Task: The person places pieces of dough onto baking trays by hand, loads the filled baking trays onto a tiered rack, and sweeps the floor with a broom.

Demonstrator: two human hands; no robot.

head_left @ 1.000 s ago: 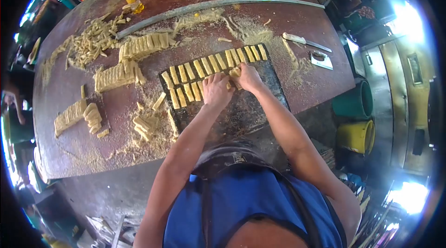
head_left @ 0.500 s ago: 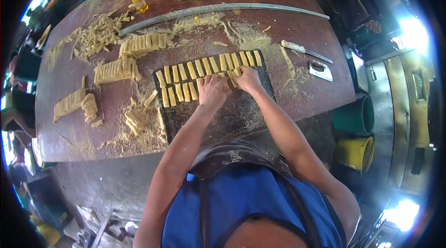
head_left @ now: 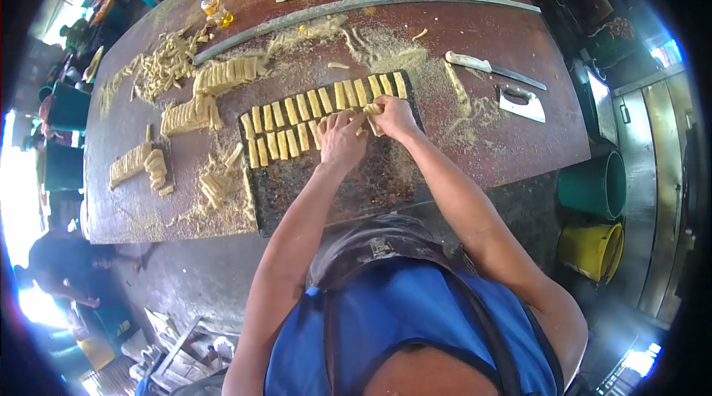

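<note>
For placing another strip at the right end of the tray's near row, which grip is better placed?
Probably the right. The right grip has a pale strip at its fingertips and sits toward that end; the left grip is farther left, over the near row.

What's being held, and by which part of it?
The right hand holds some pale dough; the exact spot is hidden. Whether the left hand grips anything cannot be told.

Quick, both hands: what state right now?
Left hand: bent over the black, rectangular tray; whether it grips anything cannot be told.
Right hand: closed, holding pale-yellow, oblong dough strips.
</note>
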